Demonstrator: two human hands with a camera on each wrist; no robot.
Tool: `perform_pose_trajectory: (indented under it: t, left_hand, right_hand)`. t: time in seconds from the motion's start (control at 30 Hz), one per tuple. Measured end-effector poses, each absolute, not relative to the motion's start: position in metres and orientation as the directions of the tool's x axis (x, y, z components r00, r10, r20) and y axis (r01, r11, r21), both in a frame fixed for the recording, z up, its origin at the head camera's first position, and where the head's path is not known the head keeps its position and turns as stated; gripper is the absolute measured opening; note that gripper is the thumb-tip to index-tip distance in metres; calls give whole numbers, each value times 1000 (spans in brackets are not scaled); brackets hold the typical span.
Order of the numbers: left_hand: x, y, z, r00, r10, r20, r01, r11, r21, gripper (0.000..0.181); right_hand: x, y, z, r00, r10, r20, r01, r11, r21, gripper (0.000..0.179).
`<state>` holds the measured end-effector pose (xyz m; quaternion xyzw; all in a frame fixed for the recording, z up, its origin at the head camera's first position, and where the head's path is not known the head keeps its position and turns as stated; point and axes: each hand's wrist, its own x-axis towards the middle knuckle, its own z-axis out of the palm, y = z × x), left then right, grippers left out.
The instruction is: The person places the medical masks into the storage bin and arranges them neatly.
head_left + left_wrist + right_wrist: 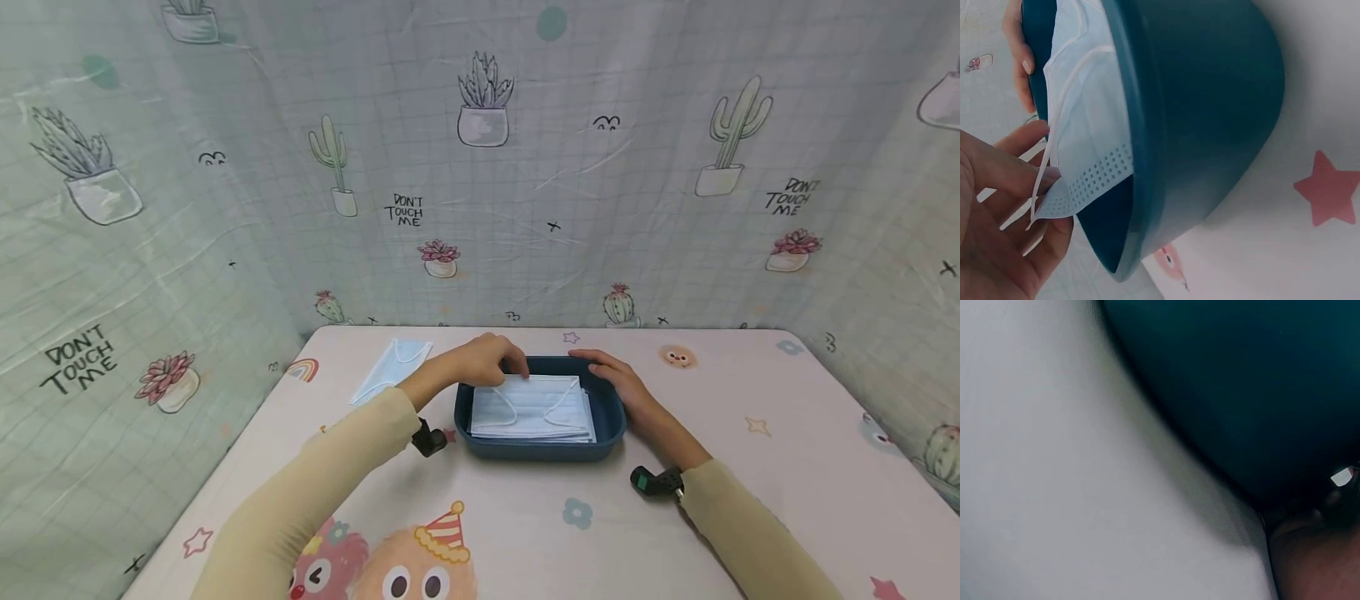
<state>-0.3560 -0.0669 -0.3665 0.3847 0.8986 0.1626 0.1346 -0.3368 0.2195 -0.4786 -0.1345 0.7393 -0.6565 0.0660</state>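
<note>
A dark blue plastic basin (536,451) stands on the table, holding a stack of light blue face masks (531,412) with white ear loops. My left hand (482,358) reaches over the basin's left end. In the left wrist view, its thumb and fingers pinch the pleated corner of the top face mask (1088,181), lifting that corner a little. My right hand (622,383) holds the basin's far right corner, with fingers along the rim. The right wrist view shows mostly the basin's outer wall (1241,394), and that hand (1316,562) is dark and partly cut off.
One more face mask (392,371) lies flat on the table left of the basin, partly behind my left forearm. The table (525,525) has a pink-white cloth with cartoon prints. Behind it hangs a patterned curtain (510,192) with cactus drawings.
</note>
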Motion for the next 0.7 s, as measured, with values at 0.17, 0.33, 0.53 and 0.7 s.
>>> perform_pose_trajectory:
  t: [0.17, 0.33, 0.53, 0.7]
  left_hand:
    - [-358, -72, -366, -722, 691, -31, 630, 675, 385, 45]
    - [-359, -78, -369, -753, 657, 14, 613, 694, 377, 37]
    - [-359, -87, -376, -771, 635, 50, 596, 692, 407, 23]
    - [-360, -96, -385, -797, 597, 87, 568, 693, 444, 19]
  right_hand:
    - [-338, 218, -479, -954, -287, 85, -116, 92, -989, 45]
    - [-338, 218, -479, -951, -294, 91, -121, 85, -989, 46]
    - [-337, 218, -479, -952, -295, 86, -118, 94, -988, 46]
    - [-338, 219, -478, -948, -306, 93, -125, 88, -988, 46]
